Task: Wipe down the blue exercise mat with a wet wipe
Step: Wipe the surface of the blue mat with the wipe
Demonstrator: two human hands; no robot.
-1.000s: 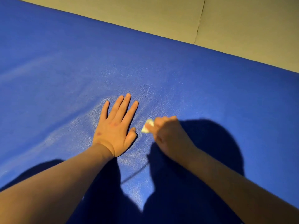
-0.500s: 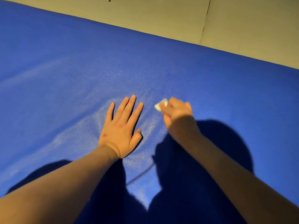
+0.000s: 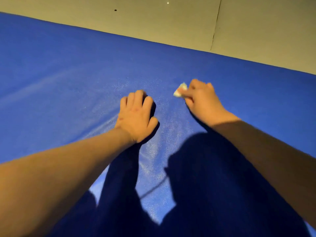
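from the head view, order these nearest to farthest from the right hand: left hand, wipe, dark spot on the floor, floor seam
1. wipe, pinched in the right hand.
2. left hand, beside it on the mat.
3. floor seam, beyond the mat's far edge.
4. dark spot, far left on the floor.

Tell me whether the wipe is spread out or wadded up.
Wadded: the wet wipe is a small lump pinched in the curled right hand.

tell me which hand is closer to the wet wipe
Right. The right hand pinches the wet wipe; the left hand sits on the mat to the wipe's left, not touching it.
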